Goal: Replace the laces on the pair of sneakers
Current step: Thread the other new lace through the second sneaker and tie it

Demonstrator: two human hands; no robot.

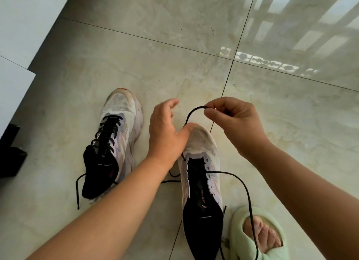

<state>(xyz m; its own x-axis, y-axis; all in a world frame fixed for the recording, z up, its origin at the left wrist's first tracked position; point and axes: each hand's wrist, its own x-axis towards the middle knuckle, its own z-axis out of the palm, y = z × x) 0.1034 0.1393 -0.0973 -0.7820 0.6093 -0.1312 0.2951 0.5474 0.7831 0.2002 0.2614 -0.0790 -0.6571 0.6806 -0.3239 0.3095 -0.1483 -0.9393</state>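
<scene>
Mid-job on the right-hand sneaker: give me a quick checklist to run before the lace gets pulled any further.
1. Lace held firmly: ok. The right hand pinches the black lace near its bend.
2. Sneaker steadied: ok. The left hand rests on the toe of the near sneaker, thumb against it.
3. Eyelets free: ok. Its upper eyelets show no lace; the tongue lies bare.
4. Loose lace clear of snags: not ok. The long loop trails over the green slipper and the foot in it.
5. Lace tip in hand: cannot tell. The fingers hide it.
6. Other sneaker: ok. Laced in black, ends untied on the floor.
</scene>
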